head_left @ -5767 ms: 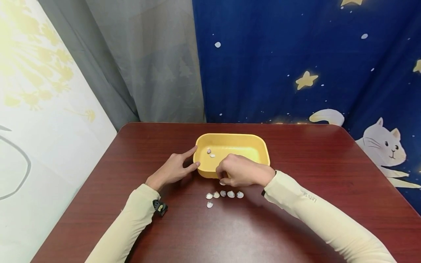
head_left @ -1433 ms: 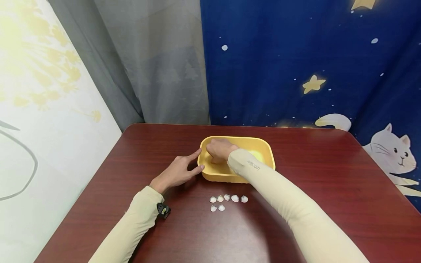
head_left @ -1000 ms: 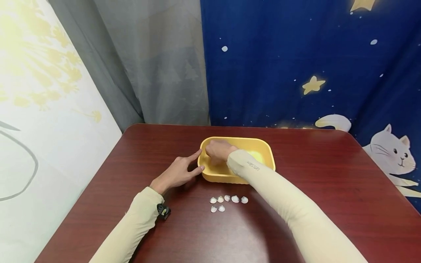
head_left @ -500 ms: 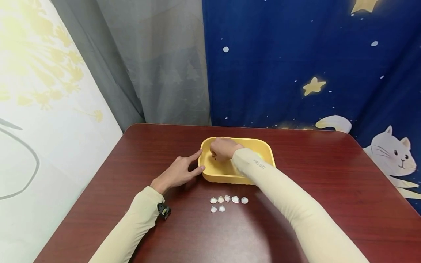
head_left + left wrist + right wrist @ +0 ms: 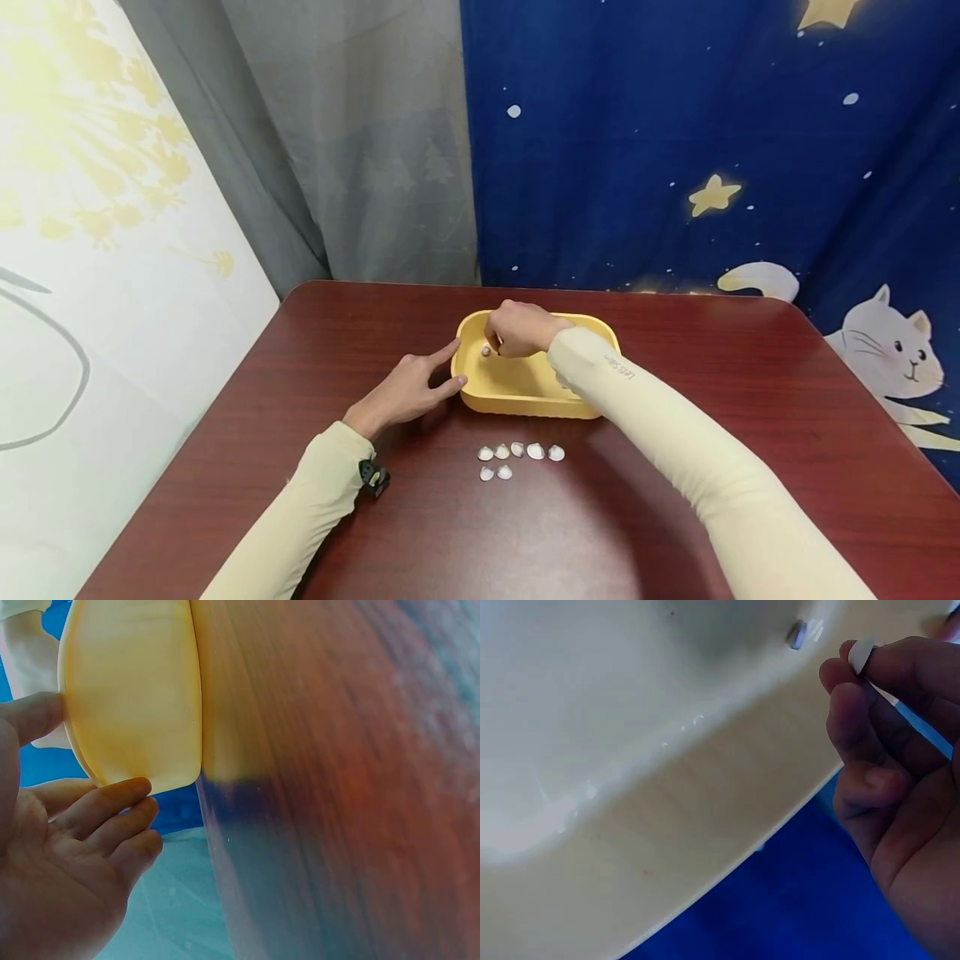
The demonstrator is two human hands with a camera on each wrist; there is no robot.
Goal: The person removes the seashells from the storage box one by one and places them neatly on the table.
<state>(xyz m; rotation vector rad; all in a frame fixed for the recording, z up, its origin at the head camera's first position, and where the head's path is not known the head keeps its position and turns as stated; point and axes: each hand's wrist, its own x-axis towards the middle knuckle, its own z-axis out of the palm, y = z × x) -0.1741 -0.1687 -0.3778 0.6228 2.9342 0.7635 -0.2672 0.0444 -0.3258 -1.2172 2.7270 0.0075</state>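
My left hand point(image 5: 408, 390) rests with its fingers and thumb spread against the left end of a yellow plastic tub point(image 5: 525, 407); in the left wrist view its fingertips touch the tub's outer wall point(image 5: 135, 690). Over the tub's left part, my right hand point(image 5: 525, 327) pinches a small white seashell point(image 5: 860, 655) between thumb and fingertips, seen edge-on in the right wrist view. Another small shell, purplish point(image 5: 486, 351), lies inside near the tub's left end. In front of the tub, several pale seashells point(image 5: 535, 451) form a row, with two shells point(image 5: 505, 472) below its left end.
The tub stands on a dark red-brown wooden table point(image 5: 337, 333). Behind the table hang a grey curtain point(image 5: 375, 167) and a blue curtain point(image 5: 600, 167) with stars and a cat. A white patterned panel point(image 5: 112, 292) is at the left.
Compared with 5.8 s ago, a second shell lies in the lower row. Lately my right hand has risen from the tub's floor and shifted right, uncovering the purplish shell. The left hand stays put.
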